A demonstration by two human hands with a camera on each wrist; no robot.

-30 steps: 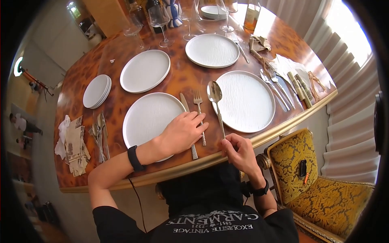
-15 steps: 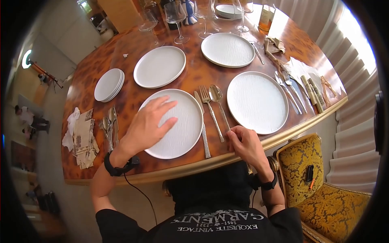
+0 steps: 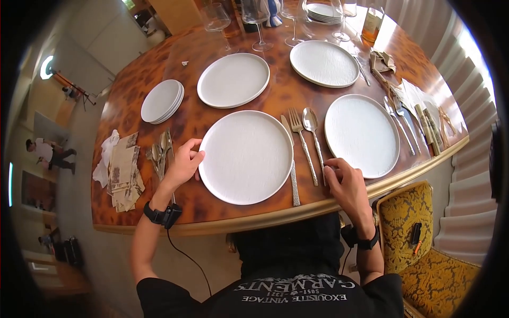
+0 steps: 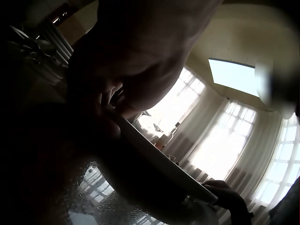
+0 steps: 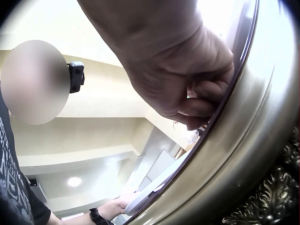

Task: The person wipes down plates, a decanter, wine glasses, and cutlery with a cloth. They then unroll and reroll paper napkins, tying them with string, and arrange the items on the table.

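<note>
In the head view my left hand [image 3: 185,163] holds the left rim of a round white dinner plate [image 3: 246,157], thumb over the edge. The left wrist view shows the plate [image 4: 154,154] edge-on, with fingers curled at its rim. Right of that plate lie a knife [image 3: 294,177], a fork [image 3: 306,146] and a spoon [image 3: 313,127], roughly side by side. My right hand [image 3: 347,185] has its fingers curled at the end of the spoon's handle, pinching it low on the table. A second dinner plate [image 3: 362,136] sits just beyond that hand.
Two more dinner plates [image 3: 233,79] [image 3: 324,63] lie farther back. Stacked small plates [image 3: 161,100], spoons [image 3: 159,151] and patterned paper napkins [image 3: 124,169] are at left. Wine glasses [image 3: 257,16] stand behind; cutlery [image 3: 400,124] and rolled napkins [image 3: 428,130] lie right. A chair [image 3: 405,222] stands nearby.
My left hand has left the fork, crossed over the near plate and taken its left rim. The spoon has come down beside the fork, my right hand staying at its handle. The view has shifted.
</note>
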